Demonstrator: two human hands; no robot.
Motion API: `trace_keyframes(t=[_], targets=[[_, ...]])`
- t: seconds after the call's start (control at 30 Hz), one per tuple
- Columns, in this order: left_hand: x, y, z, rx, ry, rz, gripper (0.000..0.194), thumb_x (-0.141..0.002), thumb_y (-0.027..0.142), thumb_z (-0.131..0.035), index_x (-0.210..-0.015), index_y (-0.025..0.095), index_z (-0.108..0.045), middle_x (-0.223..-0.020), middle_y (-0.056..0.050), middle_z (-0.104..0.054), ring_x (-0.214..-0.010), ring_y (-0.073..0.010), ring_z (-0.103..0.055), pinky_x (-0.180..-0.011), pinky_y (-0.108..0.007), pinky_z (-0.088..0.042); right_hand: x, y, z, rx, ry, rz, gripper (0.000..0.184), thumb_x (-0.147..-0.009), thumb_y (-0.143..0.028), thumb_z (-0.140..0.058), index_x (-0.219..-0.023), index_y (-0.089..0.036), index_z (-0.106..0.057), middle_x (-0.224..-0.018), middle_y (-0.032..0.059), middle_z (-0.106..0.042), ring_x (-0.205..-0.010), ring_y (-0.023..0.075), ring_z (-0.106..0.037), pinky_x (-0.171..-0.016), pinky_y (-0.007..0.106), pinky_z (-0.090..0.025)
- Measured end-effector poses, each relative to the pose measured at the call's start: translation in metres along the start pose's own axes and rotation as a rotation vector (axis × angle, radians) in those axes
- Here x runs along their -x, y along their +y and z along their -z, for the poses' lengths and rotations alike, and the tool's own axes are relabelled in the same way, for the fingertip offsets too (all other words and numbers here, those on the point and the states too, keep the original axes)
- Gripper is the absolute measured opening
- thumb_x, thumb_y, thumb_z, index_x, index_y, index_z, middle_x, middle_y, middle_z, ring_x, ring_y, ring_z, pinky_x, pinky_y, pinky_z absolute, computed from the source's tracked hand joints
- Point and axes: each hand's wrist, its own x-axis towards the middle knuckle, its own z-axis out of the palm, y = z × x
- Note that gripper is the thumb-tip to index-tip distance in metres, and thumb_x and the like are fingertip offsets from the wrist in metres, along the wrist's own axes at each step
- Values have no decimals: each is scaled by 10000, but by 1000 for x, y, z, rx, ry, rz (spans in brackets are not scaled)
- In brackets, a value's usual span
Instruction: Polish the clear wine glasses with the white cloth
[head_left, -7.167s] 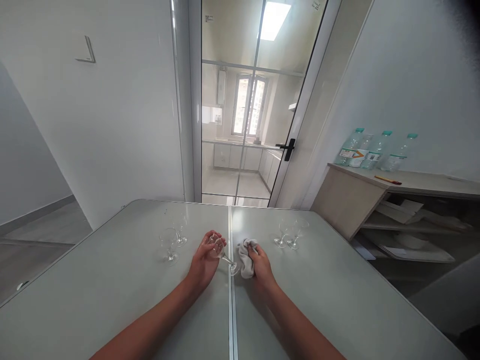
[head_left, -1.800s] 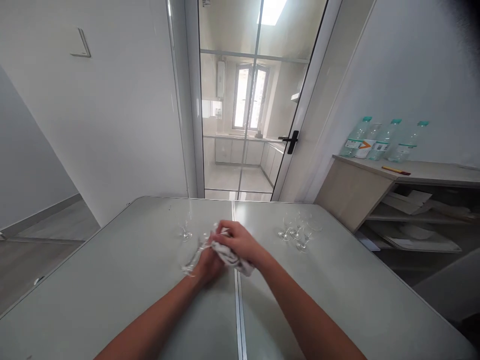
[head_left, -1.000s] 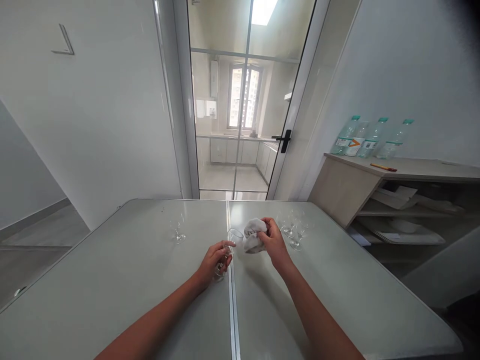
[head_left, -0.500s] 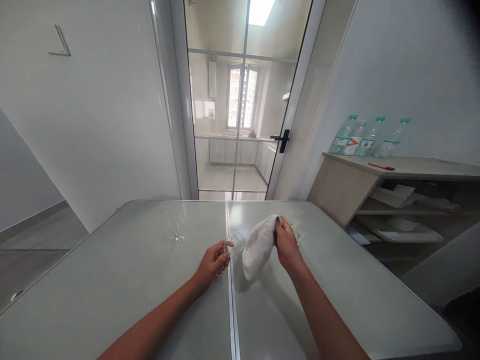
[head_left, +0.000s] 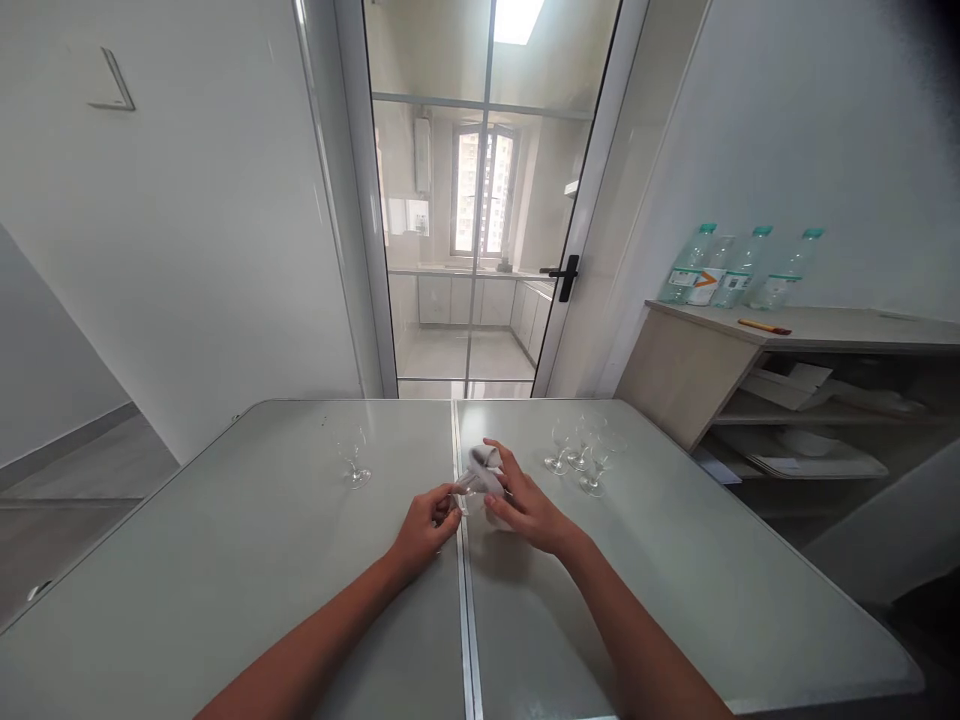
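My left hand is closed on the stem of a clear stemmed glass tilted over the middle seam of the grey table. My right hand is closed on a white cloth, which wraps the bowl of that glass. One clear glass stands alone to the left of my hands. Three clear glasses stand together to the right.
A glass door with a black handle stands behind the table. A wooden shelf unit at the right carries three plastic bottles and a pencil. The table's far edge lies close to the wall.
My right hand has brought the hanging cloth back left and wrapped it over the glass bowl. The left hand holds the glass in the same spot. Earlier, a third glass joined the right group.
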Motion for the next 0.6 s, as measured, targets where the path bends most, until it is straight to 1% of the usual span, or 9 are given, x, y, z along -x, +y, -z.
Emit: trace_keyframes(t=[0.07,0.1,0.2,0.27,0.33,0.43,0.5,0.53,0.6], targets=[[2,2,-1,-48,-20,-29,220,-871,322,-584,-964,142,-670,-655,41,-449,-594,-111,-388,-579,-231,-325,1,-1,5,93,-131,19,726,-982,-401,-546,-1604,-254,-200,-756,-39,-534,-637,145,-447,-645,263,-398],[3,3,-2,-78,-29,-44,189,-857,304,-596,-933,146,-666,-649,42,-449,-591,-109,-379,-577,-232,-319,1,-1,7,135,-183,32,731,-990,-416,-535,-1616,-264,-189,-784,-29,-546,-666,153,-464,-674,273,-406],[5,6,-7,-82,-23,-50,157,-833,299,-629,-879,151,-652,-627,44,-439,-578,-105,-358,-561,-231,-297,-1,0,4,192,-236,61,691,-986,-522,-522,-1599,-301,-294,-821,-15,-562,-724,172,-493,-749,304,-423],[4,7,-9,27,-36,-5,216,-835,361,-644,-855,145,-639,-628,38,-442,-569,-101,-354,-537,-224,-287,-3,2,-1,121,-175,66,666,-992,-610,-441,-1569,-285,-374,-778,-15,-552,-708,179,-494,-757,320,-433],[2,6,-9,193,-91,67,307,-840,448,-644,-857,142,-623,-602,44,-432,-528,-90,-336,-495,-214,-267,-5,6,-6,1,-67,59,671,-1001,-660,-327,-1506,-243,-474,-777,5,-569,-716,192,-512,-755,333,-449],[-1,5,-7,392,-189,181,360,-848,507,-628,-849,148,-593,-543,64,-411,-438,-69,-286,-427,-203,-214,-4,11,-9,-113,67,57,683,-980,-694,-327,-1375,-205,-592,-900,57,-634,-774,217,-555,-749,341,-463],[-2,6,-7,456,-234,243,346,-876,498,-591,-859,153,-583,-540,66,-422,-403,-60,-260,-407,-204,-196,-2,14,-8,-115,104,72,650,-983,-674,-348,-1349,-205,-608,-988,77,-653,-798,222,-568,-766,347,-467],[-2,8,-7,461,-243,253,341,-890,493,-569,-866,153,-582,-543,66,-420,-399,-60,-252,-407,-206,-196,0,15,-7,-91,105,83,634,-992,-654,-344,-1368,-211,-596,-987,76,-656,-791,220,-564,-779,354,-468],[-1,11,-7,384,-220,203,330,-903,478,-550,-855,153,-587,-556,65,-404,-428,-67,-264,-435,-211,-214,1,18,-4,24,51,110,598,-1004,-613,-372,-1430,-235,-556,-863,43,-644,-742,209,-532,-852,387,-463]])
